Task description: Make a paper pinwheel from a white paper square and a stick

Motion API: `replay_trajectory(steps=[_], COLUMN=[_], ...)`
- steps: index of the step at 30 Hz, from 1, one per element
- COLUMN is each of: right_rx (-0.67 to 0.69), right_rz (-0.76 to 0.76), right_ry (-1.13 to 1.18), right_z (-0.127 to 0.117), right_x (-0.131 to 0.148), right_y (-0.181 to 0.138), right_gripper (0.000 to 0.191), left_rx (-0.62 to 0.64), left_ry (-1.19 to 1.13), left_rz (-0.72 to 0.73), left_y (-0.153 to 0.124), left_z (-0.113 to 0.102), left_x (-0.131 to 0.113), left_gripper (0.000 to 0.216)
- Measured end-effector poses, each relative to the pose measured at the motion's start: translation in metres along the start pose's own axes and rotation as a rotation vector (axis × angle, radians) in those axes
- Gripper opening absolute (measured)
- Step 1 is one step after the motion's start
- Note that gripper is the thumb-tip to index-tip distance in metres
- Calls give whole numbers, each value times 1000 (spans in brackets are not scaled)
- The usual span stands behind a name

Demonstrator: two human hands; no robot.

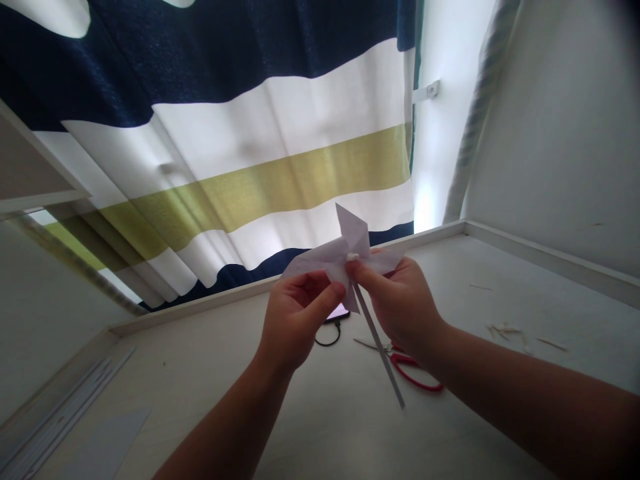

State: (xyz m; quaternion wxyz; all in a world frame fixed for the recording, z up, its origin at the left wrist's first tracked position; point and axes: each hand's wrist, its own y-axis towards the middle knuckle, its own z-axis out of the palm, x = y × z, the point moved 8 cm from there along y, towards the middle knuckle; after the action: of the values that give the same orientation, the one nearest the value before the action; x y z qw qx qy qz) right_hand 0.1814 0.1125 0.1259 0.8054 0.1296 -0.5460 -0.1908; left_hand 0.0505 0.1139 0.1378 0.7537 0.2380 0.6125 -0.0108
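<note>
the left hand [300,313] and the right hand [400,293] both hold a white paper pinwheel [340,252], which sits between their fingertips. the left thumb bends onto the paper from the near side, its fingers curled in behind the left blade, so the grip is narrow with paper in it. the right thumb presses at the middle, just beside a small white stub [353,257], with the blade on that side pinched between thumb and fingers; the fingers behind it are partly hidden. one blade stands up beyond the fingertips. a thin grey stick [380,347] slants down from just under the right thumb, its lower end free. below the right fingers, red-handled scissors [404,361] lie on the table [320,427], partly covered by the wrist. beyond the left thumb are a phone [341,312], mostly hidden, and its dark cable [327,344].
</note>
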Motion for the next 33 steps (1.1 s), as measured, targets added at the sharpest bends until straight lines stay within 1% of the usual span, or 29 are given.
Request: replay_trajectory(steps=[4, 7, 10, 14, 16, 19, 21, 24, 28, 30, 33], right_rx=[-40, -44, -44, -64, -71, -82, -84, -68, -16, -11, -24], right_rz=[-51, -60, -77, -114, -134, -137, -132, -118, -109, -131, -152], right_ry=[-143, -207, -226, -238, -248, -249, -242, -226, -223, -229, -231], right_z=[-1, 0, 1, 0, -1, -1, -1, 1, 5, 6, 4], right_x=[12, 17, 20, 24, 26, 25, 24, 22, 21, 23, 25], right_y=[-4, -7, -8, -8, -7, -7, -7, -8, -10, -11, -12], right_gripper=[22, 22, 22, 21, 21, 21, 21, 21, 19, 18, 17], left_rx=[-98, -146, -114, 2, 8, -22, -22, -21, -88, -125, -140], left_ry=[136, 214, 201, 158, 189, 236, 223, 124, -50, -69, -30], left_rz=[47, 58, 59, 50, 40, 24, 18, 49, 101, 99, 93], left_y=[-3, -5, -4, -4, -4, -5, -5, -4, 0, 0, -1], left_z=[-4, -6, -4, 3, 3, 0, 0, 1, -4, -6, -5], left_x=[-8, -11, -10, -4, -2, -1, -1, -2, -1, 0, 1], left_gripper=[7, 8, 6, 8, 12, 18, 19, 11, 3, 5, 8])
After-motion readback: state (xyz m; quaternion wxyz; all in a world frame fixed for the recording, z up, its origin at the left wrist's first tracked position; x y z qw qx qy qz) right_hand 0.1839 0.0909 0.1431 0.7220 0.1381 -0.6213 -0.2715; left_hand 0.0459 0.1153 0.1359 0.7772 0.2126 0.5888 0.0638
